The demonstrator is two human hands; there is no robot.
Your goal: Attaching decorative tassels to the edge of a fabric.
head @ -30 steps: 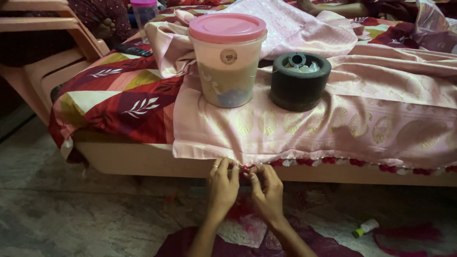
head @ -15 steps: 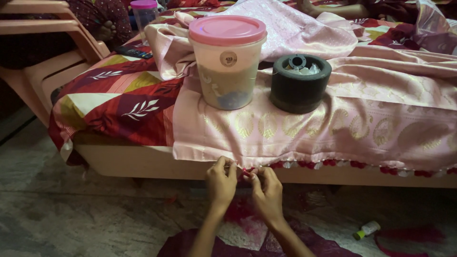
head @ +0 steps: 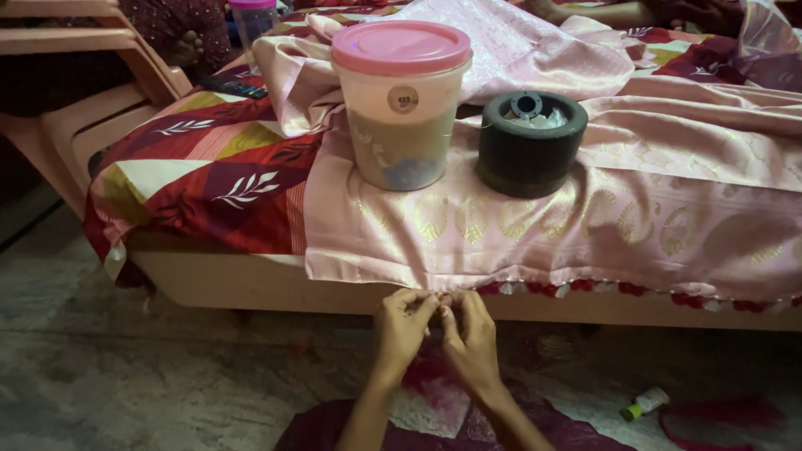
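head view: low in the middle of the frame the left hand (head: 403, 327) and right hand (head: 470, 338) meet fingertip to fingertip at the hanging edge of the pink cloth (head: 535, 225) draped over the bed (head: 251, 280). both grips are narrow, pinched on a small red tassel (head: 437, 301) right at the hem, which sits between the two sets of fingertips and touches both. to the right of the hands, the hem carries a row of red and white tassels (head: 635, 291) running to the right edge of the frame; to the left of the hands the hem is bare as far as the cloth's corner, so by the look of it most of the visible edge is done and a short stretch is left. on the cloth above stand a pink-lidded tub (head: 401, 104) and a black round holder (head: 530, 142). a small bottle (head: 644, 402) lies on the floor at lower right.
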